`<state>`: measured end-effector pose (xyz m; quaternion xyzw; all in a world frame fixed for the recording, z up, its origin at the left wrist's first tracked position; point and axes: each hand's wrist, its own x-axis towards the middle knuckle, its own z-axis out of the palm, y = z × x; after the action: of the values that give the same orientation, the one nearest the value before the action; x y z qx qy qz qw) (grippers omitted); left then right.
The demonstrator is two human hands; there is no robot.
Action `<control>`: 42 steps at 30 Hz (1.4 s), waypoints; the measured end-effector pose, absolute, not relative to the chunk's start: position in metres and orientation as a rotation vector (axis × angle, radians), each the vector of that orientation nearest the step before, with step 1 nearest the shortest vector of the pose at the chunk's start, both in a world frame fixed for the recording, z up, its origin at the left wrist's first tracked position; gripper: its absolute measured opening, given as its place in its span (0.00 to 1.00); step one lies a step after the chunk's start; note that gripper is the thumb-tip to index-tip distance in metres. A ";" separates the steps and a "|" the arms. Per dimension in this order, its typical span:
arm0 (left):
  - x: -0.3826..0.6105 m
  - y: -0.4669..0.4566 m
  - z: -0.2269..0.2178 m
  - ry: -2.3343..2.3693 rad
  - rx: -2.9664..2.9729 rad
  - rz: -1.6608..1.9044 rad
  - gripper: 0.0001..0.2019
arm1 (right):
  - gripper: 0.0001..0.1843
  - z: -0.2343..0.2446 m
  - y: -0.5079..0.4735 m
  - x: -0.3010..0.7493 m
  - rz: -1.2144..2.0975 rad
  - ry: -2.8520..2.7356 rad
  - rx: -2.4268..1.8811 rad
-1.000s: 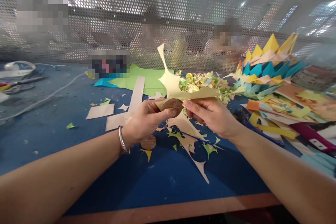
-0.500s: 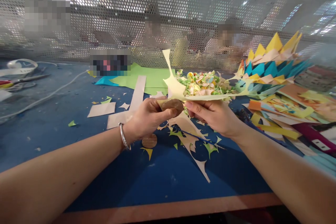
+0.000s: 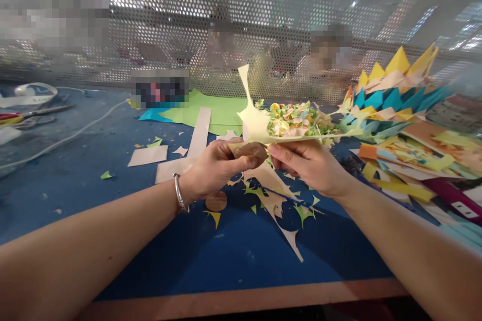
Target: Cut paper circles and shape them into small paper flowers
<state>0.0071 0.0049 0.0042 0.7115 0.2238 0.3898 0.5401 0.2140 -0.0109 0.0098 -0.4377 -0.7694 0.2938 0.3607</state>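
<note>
My left hand (image 3: 214, 168) is closed in a pinch on a pale yellow paper cut-out (image 3: 259, 125) and presses a round brown disc (image 3: 251, 151) against it with the thumb. My right hand (image 3: 309, 165) grips the same sheet from the right, fingers curled under it. The sheet is held almost flat above the blue table (image 3: 113, 180), one pointed spike sticking up. A silver bracelet (image 3: 179, 193) sits on my left wrist. Below the hands lie pointed paper offcuts (image 3: 280, 205) and a second brown disc (image 3: 216, 201).
A heap of small coloured paper curls (image 3: 297, 119) lies behind the sheet. Stacked coloured paper (image 3: 395, 95) fills the right side. Green sheets (image 3: 211, 110) and beige strips (image 3: 198, 135) lie at the middle back, scissors (image 3: 26, 118) and a white cable (image 3: 75, 133) at the left. A perforated metal screen (image 3: 241, 20) closes the back.
The sheet has tipped from tilted toward flatter between my hands and sits slightly higher. Both hands keep their grip in much the same place.
</note>
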 end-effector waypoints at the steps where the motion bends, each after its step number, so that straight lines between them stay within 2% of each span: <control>1: 0.007 0.005 0.005 0.540 1.701 0.927 0.09 | 0.23 0.010 -0.011 0.214 0.750 -1.981 -1.128; 9: 0.005 0.006 0.000 0.549 1.769 0.936 0.07 | 0.23 0.010 -0.012 0.215 0.691 -2.011 -1.138; 19: 0.003 0.006 0.006 0.654 1.994 0.932 0.13 | 0.21 0.011 -0.010 0.216 0.602 -2.063 -1.105; 24: 0.002 0.006 0.004 0.698 1.998 0.979 0.06 | 0.18 0.012 -0.008 0.217 0.570 -2.107 -1.063; 26: 0.002 0.006 0.004 0.741 2.011 0.959 0.06 | 0.18 0.014 -0.008 0.217 0.579 -2.129 -1.066; 34: 0.002 0.005 0.008 0.780 2.023 0.876 0.08 | 0.30 0.017 -0.013 0.218 0.628 -2.080 -1.386; 42: 0.001 0.007 0.008 0.729 2.039 0.858 0.11 | 0.31 0.016 -0.011 0.219 0.620 -2.148 -1.283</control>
<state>0.0010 0.0069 0.0076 0.8041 0.2875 0.3385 0.3951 0.2186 -0.0111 0.0165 -0.4781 -0.8005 0.2311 0.2780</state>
